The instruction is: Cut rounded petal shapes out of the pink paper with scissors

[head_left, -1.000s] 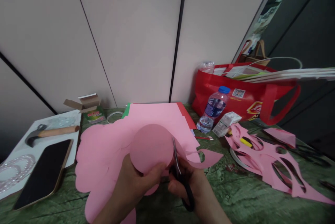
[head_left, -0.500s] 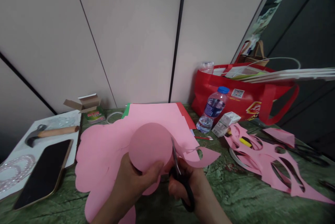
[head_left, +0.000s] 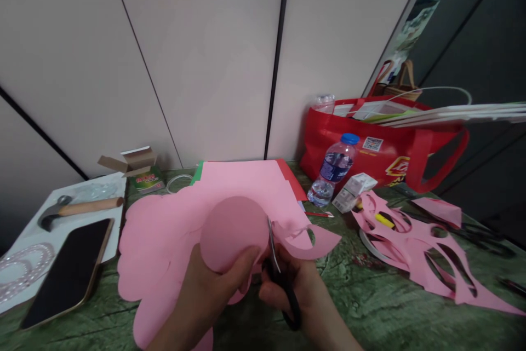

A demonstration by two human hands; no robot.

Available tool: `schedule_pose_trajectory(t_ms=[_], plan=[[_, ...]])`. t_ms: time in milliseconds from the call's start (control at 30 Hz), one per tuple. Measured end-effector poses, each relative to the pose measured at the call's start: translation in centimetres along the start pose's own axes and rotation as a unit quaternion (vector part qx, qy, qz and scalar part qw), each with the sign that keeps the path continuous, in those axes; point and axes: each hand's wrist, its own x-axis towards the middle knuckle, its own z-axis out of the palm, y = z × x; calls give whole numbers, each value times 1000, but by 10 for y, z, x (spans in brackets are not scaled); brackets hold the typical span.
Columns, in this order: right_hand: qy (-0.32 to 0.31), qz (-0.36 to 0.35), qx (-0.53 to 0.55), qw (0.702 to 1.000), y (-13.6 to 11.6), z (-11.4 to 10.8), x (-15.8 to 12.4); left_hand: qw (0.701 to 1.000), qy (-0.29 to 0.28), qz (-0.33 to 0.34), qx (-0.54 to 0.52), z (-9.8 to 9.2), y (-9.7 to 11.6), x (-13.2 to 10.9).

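My left hand [head_left: 219, 282] pinches a round pink paper disc [head_left: 234, 230] by its lower edge, thumb on top. Black-handled scissors [head_left: 283, 282] are gripped in my right hand [head_left: 298, 285], their blades upright along the disc's right edge and looking nearly closed. A curved pink offcut [head_left: 318, 244] with a hole in it hangs just right of the blades. Beneath the hands lie pink scalloped paper shapes [head_left: 148, 252] and a stack of pink sheets [head_left: 250, 176]. The fingers under the disc are partly hidden.
Pink paper scraps [head_left: 427, 258] full of cut-outs lie at the right, near a water bottle [head_left: 335, 170], a small white box [head_left: 353, 192] and a red bag [head_left: 370, 148]. On the left are a phone [head_left: 69, 271], a hammer [head_left: 82, 208], bead strings [head_left: 27, 269] and an open carton [head_left: 143, 173].
The disc has turned and tilted slightly in my left hand. The scissors have shifted a little left with their blades closer together, and the offcut has moved slightly left.
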Motion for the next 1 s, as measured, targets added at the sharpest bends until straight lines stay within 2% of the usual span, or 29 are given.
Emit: schedule_pose_trajectory(t_ms=[100, 200, 400, 533, 633, 867, 1000], plan=[[-17, -6, 77, 997, -2, 3, 1, 1000, -16, -4, 1, 1, 1, -1], [-9, 1, 113, 994, -4, 7, 2, 999, -35, 8, 7, 1, 1, -1], [6, -13, 117, 993, 0, 7, 2, 998, -45, 32, 17, -1, -2, 1], [-25, 22, 102, 994, 6, 5, 1, 998, -59, 35, 13, -2, -3, 3], [13, 6, 113, 993, 8, 5, 1, 998, -59, 34, 4, -1, -2, 3], [-17, 39, 88, 995, -7, 6, 2, 998, -48, 32, -3, -1, -1, 2], [-13, 24, 30, 999, -9, 6, 3, 999, -38, 26, -1, -1, -1, 2]])
